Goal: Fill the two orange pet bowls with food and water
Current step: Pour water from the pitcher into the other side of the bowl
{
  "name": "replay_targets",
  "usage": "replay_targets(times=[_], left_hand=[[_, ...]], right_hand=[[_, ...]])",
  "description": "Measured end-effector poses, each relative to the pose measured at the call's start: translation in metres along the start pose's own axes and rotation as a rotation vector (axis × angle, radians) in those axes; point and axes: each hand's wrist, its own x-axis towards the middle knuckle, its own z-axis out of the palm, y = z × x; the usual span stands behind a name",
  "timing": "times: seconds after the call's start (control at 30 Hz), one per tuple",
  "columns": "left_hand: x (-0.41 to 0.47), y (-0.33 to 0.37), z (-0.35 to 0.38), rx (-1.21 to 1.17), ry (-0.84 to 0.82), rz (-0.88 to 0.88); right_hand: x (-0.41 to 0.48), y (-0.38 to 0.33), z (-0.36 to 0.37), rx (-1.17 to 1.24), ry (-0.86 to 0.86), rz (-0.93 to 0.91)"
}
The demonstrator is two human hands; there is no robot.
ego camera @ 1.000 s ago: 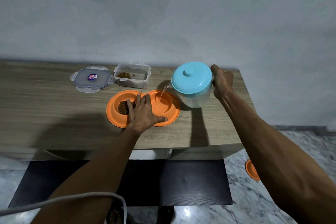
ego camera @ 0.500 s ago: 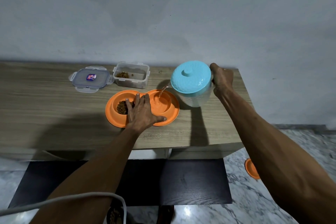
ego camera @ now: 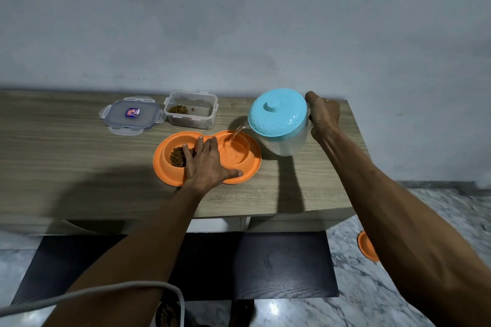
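Pouring is under way into the orange double pet bowl (ego camera: 239,175), a single moulded plastic piece with two round wells, which sits on the wooden bench (ego camera: 66,162) near its front edge. It looks light, stiff and smooth, so I judge it would skid on the laminate under a nudge; the broad flat rim around the wells is the natural place to pin or lift it. The left hand (ego camera: 207,164) does just that: fingers spread flat, palm pressing on the bridge between the wells, thumb lying along the front rim. The left well holds brown kibble (ego camera: 177,156), partly covered by the fingers; the right well (ego camera: 236,152) takes a thin stream of water (ego camera: 235,135) and already shows a shallow glossy pool.

The stream comes from a translucent water jug (ego camera: 281,143) with a dimpled turquoise lid (ego camera: 277,114) and a small knob on top, tilted toward the bowl. The right hand (ego camera: 322,117) is closed around its far side, presumably on a handle that is hidden. With water inside, the jug is probably the heavy item here, and a sudden tilt could slop over the low rim.

Behind the bowl stand a clear rectangular food container (ego camera: 191,121) with a little kibble left, and beside it its clip-lock lid (ego camera: 131,115), lying flat.
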Motion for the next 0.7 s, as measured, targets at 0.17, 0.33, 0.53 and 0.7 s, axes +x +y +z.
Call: replay_targets(times=[0.17,0.33,0.53,0.7], left_hand=[[-0.0009,0.0025,-0.0026,-0.006,-0.006,-0.002],[-0.002,0.0026,-0.0032,-0.005,-0.003,-0.004],[-0.0012,0.0019,-0.0028,-0.002,-0.011,-0.006],[-0.0014,0.0023,-0.0038,-0.005,-0.018,-0.005]], right_hand=[[0.0003,-0.0007,-0.0005,-0.018,-0.009,-0.008],[-0.0004,-0.0016,0.0,-0.03,-0.004,-0.004],[-0.0003,-0.0016,-0.0001,-0.028,-0.004,-0.008],[-0.0007,-0.0002,0.0007,-0.013,-0.005,-0.004]])
